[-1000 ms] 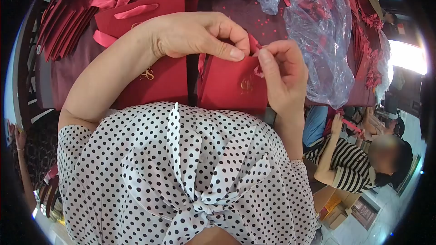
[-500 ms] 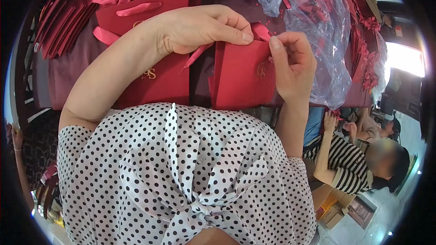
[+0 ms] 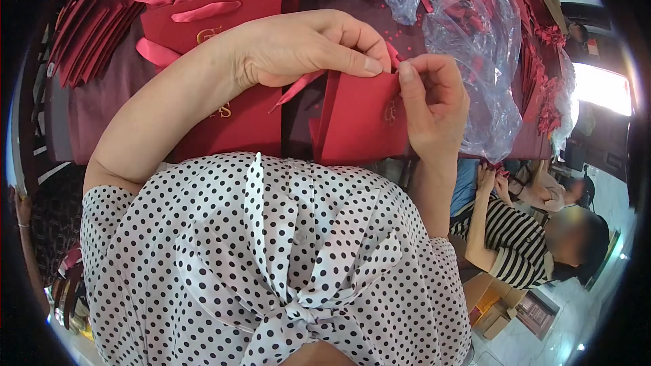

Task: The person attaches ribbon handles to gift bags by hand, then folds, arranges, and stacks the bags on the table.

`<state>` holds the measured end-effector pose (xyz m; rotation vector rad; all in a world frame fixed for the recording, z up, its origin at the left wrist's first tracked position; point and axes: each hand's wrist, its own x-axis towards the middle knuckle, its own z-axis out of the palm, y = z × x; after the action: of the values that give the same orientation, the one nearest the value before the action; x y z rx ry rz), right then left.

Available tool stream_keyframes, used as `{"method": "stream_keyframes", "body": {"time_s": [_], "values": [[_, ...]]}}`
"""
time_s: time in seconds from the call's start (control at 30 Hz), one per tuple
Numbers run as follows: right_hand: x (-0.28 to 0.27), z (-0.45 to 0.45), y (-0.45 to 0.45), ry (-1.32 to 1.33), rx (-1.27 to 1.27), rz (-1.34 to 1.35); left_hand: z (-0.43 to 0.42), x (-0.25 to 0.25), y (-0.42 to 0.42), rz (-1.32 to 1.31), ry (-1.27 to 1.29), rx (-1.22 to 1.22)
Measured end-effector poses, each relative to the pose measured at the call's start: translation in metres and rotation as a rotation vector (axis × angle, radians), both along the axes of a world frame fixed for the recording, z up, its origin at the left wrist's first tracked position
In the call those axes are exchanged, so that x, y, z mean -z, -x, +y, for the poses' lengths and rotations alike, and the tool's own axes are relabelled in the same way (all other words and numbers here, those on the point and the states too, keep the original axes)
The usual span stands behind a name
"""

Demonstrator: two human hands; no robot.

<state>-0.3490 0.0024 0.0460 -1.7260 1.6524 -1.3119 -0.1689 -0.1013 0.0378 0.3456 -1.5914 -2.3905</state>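
Observation:
A red paper gift bag [image 3: 359, 118] with a gold monogram stands at the table's near edge, turned at an angle. Both hands work at its top edge. My left hand [image 3: 322, 47] is closed in a pinch on a pink-red ribbon [image 3: 298, 88], whose tail sticks out below the palm. Opposite it, my right hand [image 3: 434, 98] pinches the ribbon by the bag's upper right corner, thumb against forefinger. A short piece of ribbon shows between the fingertips; its path through the bag is hidden by my fingers.
Larger red bags with ribbon handles [image 3: 210, 17] overlap on the left, beside a fanned stack of red bags [image 3: 95, 24]. Clear plastic wrap [image 3: 475, 74] with red ribbons lies on the right. A co-worker in a striped shirt [image 3: 515, 251] works at the right.
My left hand has shifted slightly right and down, nearer the right fingertips. The ribbon between my hands shows less and looks narrower. The co-worker's hands have moved a little.

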Motion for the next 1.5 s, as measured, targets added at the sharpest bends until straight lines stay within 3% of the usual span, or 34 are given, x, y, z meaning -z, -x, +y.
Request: {"method": "stream_keyframes", "body": {"time_s": [0.27, 0.43, 0.53, 0.67, 0.73, 0.77, 0.83, 0.97, 1.07, 1.2, 1.3, 1.4, 1.5], "values": [[0.0, 0.003, -0.005, -0.02, -0.022, 0.007, -0.004, 0.008, -0.002, -0.006, 0.109, 0.112], [0.0, 0.006, -0.003, 0.273, 0.022, 0.122, 0.005, 0.004, 0.001, -0.138, 0.132, -0.086], [-0.013, 0.025, -0.018, -0.114, 0.019, 0.036, 0.005, 0.006, 0.002, -0.167, 0.189, -0.128], [-0.012, 0.021, -0.018, -0.157, 0.04, 0.151, 0.004, 0.01, 0.002, -0.203, 0.251, -0.136], [-0.012, 0.021, -0.02, -0.16, 0.043, 0.154, 0.006, 0.012, 0.003, -0.142, 0.559, -0.235], [-0.011, 0.021, -0.02, -0.164, 0.045, 0.158, 0.007, 0.014, 0.002, -0.144, 0.559, -0.234], [-0.007, 0.02, -0.023, -0.076, 0.042, 0.191, 0.009, 0.016, 0.003, -0.072, 0.964, -0.386], [-0.003, 0.022, -0.024, 0.034, 0.017, 0.316, 0.018, 0.009, 0.004, -0.16, 1.013, -0.367], [-0.001, 0.023, -0.026, 0.027, 0.006, 0.384, 0.033, 0.006, 0.009, -0.026, 1.315, -0.542], [0.007, 0.023, -0.029, 0.171, 0.031, 0.503, 0.035, 0.0, 0.004, -0.067, 1.313, -0.57], [0.008, 0.029, -0.03, -0.051, -0.034, 0.133, 0.04, -0.003, -0.005, -0.094, 1.218, -0.441], [-0.006, 0.035, -0.036, -0.21, 0.079, 0.098, 0.041, -0.015, -0.017, -0.143, 1.202, -0.335], [0.009, 0.036, -0.029, -0.036, -0.048, 0.275, 0.039, -0.024, -0.021, -0.179, 1.152, -0.253]]}}
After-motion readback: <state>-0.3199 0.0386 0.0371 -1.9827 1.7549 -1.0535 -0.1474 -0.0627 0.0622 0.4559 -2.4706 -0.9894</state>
